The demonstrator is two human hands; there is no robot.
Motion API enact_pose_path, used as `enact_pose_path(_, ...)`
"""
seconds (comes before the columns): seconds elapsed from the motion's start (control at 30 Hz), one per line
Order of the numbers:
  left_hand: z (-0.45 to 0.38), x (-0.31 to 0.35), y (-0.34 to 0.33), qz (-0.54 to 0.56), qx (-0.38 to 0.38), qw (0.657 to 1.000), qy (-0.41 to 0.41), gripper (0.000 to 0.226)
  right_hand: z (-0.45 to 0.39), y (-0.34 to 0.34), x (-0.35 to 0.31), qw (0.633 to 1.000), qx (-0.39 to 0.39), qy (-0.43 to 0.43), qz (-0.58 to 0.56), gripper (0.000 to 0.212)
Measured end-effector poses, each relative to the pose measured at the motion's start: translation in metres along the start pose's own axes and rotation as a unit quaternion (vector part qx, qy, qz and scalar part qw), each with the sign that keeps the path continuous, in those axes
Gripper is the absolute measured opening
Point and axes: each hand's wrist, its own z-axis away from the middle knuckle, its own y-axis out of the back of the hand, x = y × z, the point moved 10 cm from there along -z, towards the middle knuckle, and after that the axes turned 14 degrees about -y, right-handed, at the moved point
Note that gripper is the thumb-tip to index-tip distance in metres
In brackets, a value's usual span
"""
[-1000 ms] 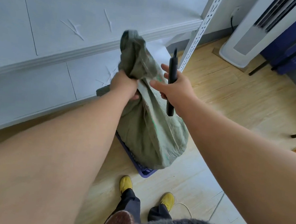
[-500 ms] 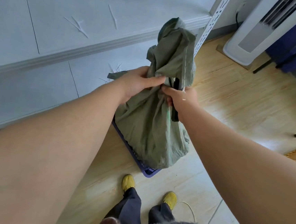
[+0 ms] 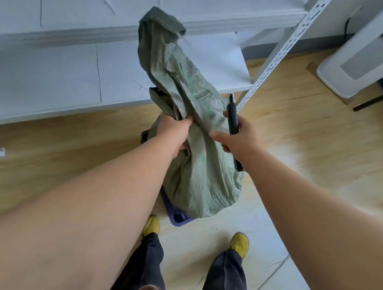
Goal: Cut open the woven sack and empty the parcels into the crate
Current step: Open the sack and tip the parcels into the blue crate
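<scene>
Up close, the left hand (image 3: 175,131) is clenched around a gathered fold of the green woven sack (image 3: 198,159) at its waist, and the right hand (image 3: 238,137), just beside it, is wrapped around a slim black cutter (image 3: 232,118) whose tip points up and away, its outstretched fingers brushing the cloth. Above the grip the sack's slack neck rises limp and crumpled; below it the bulging belly sits in a blue plastic crate (image 3: 178,218), only a corner of which shows. Beyond the hands stand white shelf boards (image 3: 75,73) and a perforated metal upright (image 3: 273,59). To the right lies open wooden floor (image 3: 315,138); yellow shoes (image 3: 239,243) stand nearer the person.
</scene>
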Motion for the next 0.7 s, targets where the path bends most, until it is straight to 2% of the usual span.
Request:
enact_pose_path(0.07,0.002,-0.008,-0.009,0.047,0.033,0.998,0.028,0.039,-0.008,0.002,0.022,0.998,-0.012,0.001,0.069,0.077)
enact_pose_path(0.2,0.014,-0.027,-0.047,0.171,0.045,0.980,0.089,0.044,-0.025,0.010,0.050,0.996,-0.077,0.012,0.046,0.089)
enact_pose_path(0.27,0.021,-0.031,-0.066,0.183,0.032,0.979,0.090,0.044,-0.033,0.015,0.053,0.995,-0.102,0.012,0.001,0.077)
enact_pose_path(0.33,0.026,-0.028,-0.086,0.172,-0.024,0.982,0.070,0.048,-0.044,0.015,0.050,0.989,-0.133,0.002,-0.064,0.057)
enact_pose_path(0.4,0.034,-0.023,-0.098,0.117,-0.101,0.988,0.027,0.074,-0.055,0.011,0.042,0.985,-0.151,-0.007,-0.084,0.042)
enact_pose_path(0.47,0.041,-0.024,-0.091,-0.013,-0.130,0.990,-0.055,0.094,-0.065,0.005,0.036,0.984,-0.159,-0.018,-0.073,0.028)
enact_pose_path(0.53,0.048,-0.041,-0.070,-0.193,-0.087,0.971,-0.112,0.108,-0.072,0.000,0.033,0.983,-0.167,-0.032,-0.070,0.021)
enact_pose_path(0.6,0.061,-0.066,-0.061,-0.301,-0.054,0.946,-0.105,0.123,-0.072,-0.004,0.029,0.983,-0.170,-0.035,-0.054,0.022)
enact_pose_path(0.67,0.068,-0.082,-0.074,-0.281,-0.046,0.952,-0.109,0.120,-0.063,-0.017,0.024,0.976,-0.214,-0.031,-0.026,0.022)
enact_pose_path(0.7,0.064,-0.082,-0.080,-0.224,-0.025,0.968,-0.109,0.108,-0.057,-0.024,0.022,0.970,-0.242,-0.017,-0.005,0.023)
